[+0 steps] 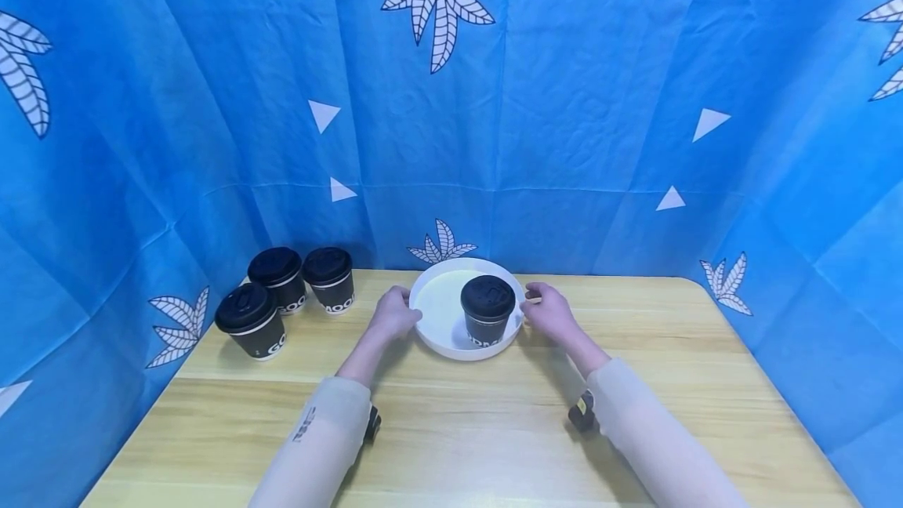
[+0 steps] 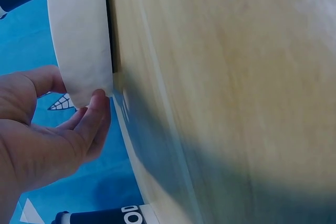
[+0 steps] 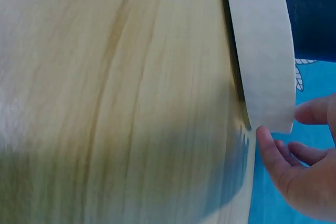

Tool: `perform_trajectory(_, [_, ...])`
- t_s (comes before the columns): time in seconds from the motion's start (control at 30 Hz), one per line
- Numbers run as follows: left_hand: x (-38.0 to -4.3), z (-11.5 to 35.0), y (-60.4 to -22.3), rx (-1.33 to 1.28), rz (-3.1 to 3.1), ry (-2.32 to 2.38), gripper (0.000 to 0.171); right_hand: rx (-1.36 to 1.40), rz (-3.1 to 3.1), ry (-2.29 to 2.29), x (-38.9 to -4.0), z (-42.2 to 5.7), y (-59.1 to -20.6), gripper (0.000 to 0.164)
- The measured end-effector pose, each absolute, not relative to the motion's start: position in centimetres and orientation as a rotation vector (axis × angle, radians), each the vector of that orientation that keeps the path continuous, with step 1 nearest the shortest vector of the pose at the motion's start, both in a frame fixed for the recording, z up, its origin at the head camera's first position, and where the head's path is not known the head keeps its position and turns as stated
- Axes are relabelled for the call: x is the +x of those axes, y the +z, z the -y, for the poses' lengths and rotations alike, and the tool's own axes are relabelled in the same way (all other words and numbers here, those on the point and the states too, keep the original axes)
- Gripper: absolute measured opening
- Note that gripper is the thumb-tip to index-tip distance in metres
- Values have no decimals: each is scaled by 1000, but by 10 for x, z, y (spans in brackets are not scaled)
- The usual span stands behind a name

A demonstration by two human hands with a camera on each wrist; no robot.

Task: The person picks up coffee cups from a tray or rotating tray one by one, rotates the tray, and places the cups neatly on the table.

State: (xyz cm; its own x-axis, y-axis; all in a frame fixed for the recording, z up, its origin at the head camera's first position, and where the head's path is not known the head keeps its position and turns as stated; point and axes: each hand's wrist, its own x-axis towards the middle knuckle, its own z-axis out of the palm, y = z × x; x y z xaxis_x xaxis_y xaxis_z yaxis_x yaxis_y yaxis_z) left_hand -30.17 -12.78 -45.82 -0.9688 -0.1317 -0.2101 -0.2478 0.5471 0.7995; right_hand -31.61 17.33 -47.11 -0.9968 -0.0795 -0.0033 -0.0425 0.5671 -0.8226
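A round white tray (image 1: pixel 439 300) with a low wall is at the far side of the table. One black lidded paper coffee cup (image 1: pixel 487 312) stands upright in it, right of centre. My left hand (image 1: pixel 395 314) holds the tray's left side. In the left wrist view, the thumb is at the rim and the fingertips (image 2: pixel 98 95) press the lower edge of the wall. From the opposite side, my right hand (image 1: pixel 553 315) pinches the tray, thumb at the rim and a fingertip (image 3: pixel 265 135) at the bottom edge. Dark shadow lines the underside.
Left of the tray stand three more black lidded cups: one in front (image 1: pixel 248 321), one behind it (image 1: pixel 277 279), and one to the right (image 1: pixel 329 281). The wooden table (image 1: pixel 451 422) meets a blue patterned curtain (image 1: pixel 564 116) at the back and sides.
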Motion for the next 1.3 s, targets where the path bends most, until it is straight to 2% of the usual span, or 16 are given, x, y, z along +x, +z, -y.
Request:
perform_trajectory(0.53, [-308,131,-458,-360,-2634,1450,53,-121,-2723,-1466,-310,-169,-474,50])
perform_trajectory(0.93, [-295,130,-452,-307,-2684,1486,63,-58,-2603,-1614,-301,-168,-475,54])
perform_trajectory(1.3, [-286,128,-450,-311,-2676,1468,63,-24,-2576,-1641,-292,-166,-476,57])
